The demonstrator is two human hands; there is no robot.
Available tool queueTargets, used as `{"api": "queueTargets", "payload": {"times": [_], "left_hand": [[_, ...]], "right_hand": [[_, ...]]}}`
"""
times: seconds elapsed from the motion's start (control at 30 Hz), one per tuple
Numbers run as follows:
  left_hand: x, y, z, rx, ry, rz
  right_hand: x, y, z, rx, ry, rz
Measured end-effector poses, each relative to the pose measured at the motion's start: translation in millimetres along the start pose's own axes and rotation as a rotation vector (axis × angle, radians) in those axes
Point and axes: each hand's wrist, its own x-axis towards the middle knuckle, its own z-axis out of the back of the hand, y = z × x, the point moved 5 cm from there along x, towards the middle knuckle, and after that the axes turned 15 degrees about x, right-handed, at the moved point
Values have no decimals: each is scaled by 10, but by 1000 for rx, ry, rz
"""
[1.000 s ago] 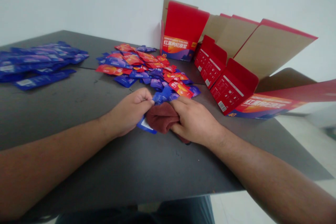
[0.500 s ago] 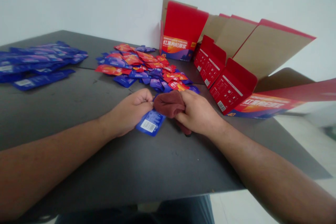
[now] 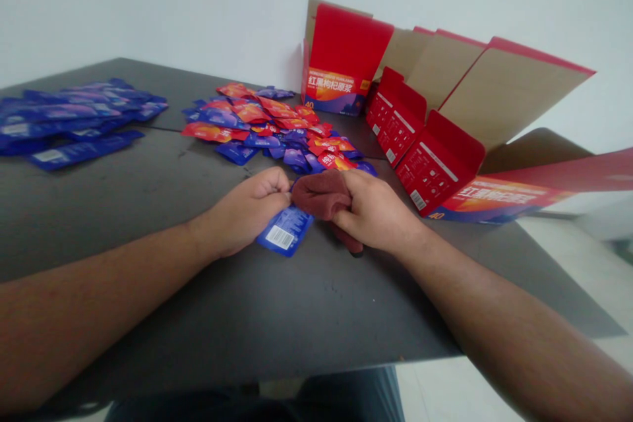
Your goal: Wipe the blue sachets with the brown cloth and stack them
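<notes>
Between my hands, just above or on the dark table, is a blue sachet [image 3: 283, 232] with a white barcode label facing up. My left hand [image 3: 260, 208] is closed, thumb and fingers pinching the sachet's upper edge. In my right hand [image 3: 373, 208] is a bunched brown cloth [image 3: 321, 194], gripped so that its fold presses against the top of the sachet. A loose end of the cloth hangs below my right fingers. The sachet's far end is hidden behind the cloth and my left fingers.
Beyond my hands lies a heap of red and blue sachets [image 3: 277, 122]. A pile of blue sachets [image 3: 74, 119] sits at the left. Open red cartons stand at the right: a back carton [image 3: 341, 59] and a nearer carton [image 3: 440, 165]. The table's front edge [image 3: 346, 368] runs close to me.
Almost nothing differs. Both hands, the cloth and the sachet keep their places, with the whole view shifted very slightly.
</notes>
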Motion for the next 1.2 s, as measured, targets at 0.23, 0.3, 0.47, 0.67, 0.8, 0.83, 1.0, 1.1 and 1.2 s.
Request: {"api": "queueTargets", "payload": {"times": [0.23, 0.3, 0.47, 0.67, 0.8, 0.83, 1.0, 1.1, 1.2], "left_hand": [[-10, -17, -5, -4, 8, 8], [-12, -28, -1, -5, -7, 9], [-8, -20, -15, -46, 12, 34], [6, 11, 7, -39, -16, 13], [15, 37, 7, -24, -25, 17], [16, 40, 6, -26, -25, 23], [5, -16, 22, 16, -27, -23], [-2, -48, 26, 43, -20, -59], [3, -34, 23, 45, -28, -47]], "right_hand": [[-8, 9, -18, 19, 11, -12], [-18, 51, -40, 28, 47, 26], [-16, 19, -4, -1, -13, -54], [-102, 163, -152, -81, 98, 111], [-107, 144, -144, -104, 74, 102], [-103, 134, -133, -102, 56, 91], [-144, 238, -209, -123, 134, 141], [-187, 315, -254, -135, 209, 190], [-171, 271, -193, -153, 142, 124]]}}
